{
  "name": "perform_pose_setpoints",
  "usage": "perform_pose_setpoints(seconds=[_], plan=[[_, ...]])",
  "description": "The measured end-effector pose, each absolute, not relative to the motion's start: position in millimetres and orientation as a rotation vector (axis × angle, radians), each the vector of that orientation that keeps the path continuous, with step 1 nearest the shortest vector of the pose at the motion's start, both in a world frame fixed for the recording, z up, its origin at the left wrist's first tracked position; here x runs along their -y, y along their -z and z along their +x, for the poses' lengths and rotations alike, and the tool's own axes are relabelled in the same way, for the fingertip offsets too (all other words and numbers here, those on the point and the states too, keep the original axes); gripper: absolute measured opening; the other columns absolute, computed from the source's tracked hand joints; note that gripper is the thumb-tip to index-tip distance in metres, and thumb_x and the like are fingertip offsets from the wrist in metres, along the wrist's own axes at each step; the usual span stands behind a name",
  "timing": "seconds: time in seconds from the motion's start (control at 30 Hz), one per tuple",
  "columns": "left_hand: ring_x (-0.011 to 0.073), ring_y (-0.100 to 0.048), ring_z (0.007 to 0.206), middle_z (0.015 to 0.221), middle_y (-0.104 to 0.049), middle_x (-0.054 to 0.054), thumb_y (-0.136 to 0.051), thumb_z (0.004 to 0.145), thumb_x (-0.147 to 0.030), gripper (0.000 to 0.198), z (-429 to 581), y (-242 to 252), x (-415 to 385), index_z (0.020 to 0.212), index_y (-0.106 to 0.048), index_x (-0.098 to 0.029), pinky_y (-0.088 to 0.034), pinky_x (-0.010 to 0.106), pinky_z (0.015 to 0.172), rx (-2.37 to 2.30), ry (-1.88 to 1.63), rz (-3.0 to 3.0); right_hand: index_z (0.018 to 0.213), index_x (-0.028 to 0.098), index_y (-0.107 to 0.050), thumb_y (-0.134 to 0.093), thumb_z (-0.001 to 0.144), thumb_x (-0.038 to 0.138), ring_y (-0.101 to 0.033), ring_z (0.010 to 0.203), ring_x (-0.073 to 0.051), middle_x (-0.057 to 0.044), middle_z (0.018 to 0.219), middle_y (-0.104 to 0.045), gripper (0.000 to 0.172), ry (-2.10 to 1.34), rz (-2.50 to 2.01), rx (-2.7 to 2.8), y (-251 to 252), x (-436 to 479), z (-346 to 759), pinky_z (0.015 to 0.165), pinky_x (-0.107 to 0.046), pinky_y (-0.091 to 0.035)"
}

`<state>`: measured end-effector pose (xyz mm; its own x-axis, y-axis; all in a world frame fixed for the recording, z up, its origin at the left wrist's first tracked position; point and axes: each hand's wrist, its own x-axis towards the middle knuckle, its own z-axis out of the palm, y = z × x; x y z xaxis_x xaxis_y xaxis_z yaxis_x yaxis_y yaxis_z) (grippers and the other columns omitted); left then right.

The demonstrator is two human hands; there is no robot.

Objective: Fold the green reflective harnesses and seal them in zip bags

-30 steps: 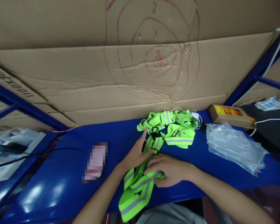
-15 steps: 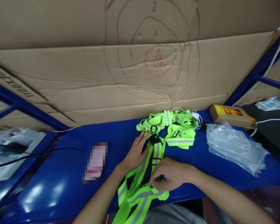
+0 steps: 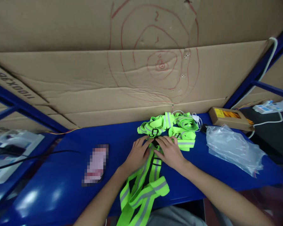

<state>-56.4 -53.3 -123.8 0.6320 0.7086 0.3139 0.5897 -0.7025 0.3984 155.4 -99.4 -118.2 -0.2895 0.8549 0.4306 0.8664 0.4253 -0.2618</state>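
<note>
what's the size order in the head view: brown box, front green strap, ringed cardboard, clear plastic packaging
1. Ringed cardboard
2. Front green strap and clear plastic packaging: too close to rank
3. Brown box

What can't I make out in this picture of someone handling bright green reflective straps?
In the head view:
Black fitting on the near reflective strap: partly covered by the fingers of the left hand and right hand, so their exact grip is unclear.
The strap's nearest part: cut off by the bottom edge.
Phone-shaped object: its surface is masked by pixelation.
Yellow label on the cardboard box: print too small and blurred.
</note>
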Motion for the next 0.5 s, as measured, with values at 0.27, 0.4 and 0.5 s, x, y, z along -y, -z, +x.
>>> perform_pose_setpoints(seconds=[0.27, 0.4, 0.5], plan=[[0.0266, -0.051, 0.135, 0.145, -0.059, 0.009, -0.043, 0.104, -0.025, 0.043, -37.4, 107.5, 29.4, 0.145, -0.054, -0.028, -0.041, 0.046, 0.111, -0.925, -0.597, 2.667, 0.133, 0.016, -0.061, -0.053, 0.101, 0.016, -0.059, 0.122, -0.030, -0.015, 0.133, -0.069, 0.033, 0.047, -1.466, 2.220, 128.5, 91.2, 158.5, 0.114, -0.059, -0.019], [0.0294, -0.048, 0.141, 0.151, -0.053, 0.012, -0.045, 0.104, -0.041, 0.042, -28.0, 99.9, -3.1, 0.140, -0.059, -0.024, -0.039, 0.049, 0.115, -1.020, -0.744, 2.443, 0.132, 0.022, -0.062, -0.053, 0.101, 0.016, -0.062, 0.118, -0.025, -0.009, 0.126, -0.073, 0.033, -0.001, -1.375, 2.245, 118.0, 97.4, 163.2, 0.115, -0.054, -0.021], [0.0255, -0.060, 0.125, 0.129, -0.067, 0.014, -0.038, 0.106, -0.039, 0.040, -31.9, 93.2, -14.2, 0.121, -0.068, -0.018, -0.045, 0.043, 0.110, -1.036, -0.841, 2.358, 0.135, 0.024, -0.061, -0.051, 0.101, 0.013, -0.062, 0.118, -0.025, -0.009, 0.126, -0.072, 0.037, -0.049, -1.287, 2.231, 111.2, 100.4, 165.2, 0.110, -0.051, -0.030]])
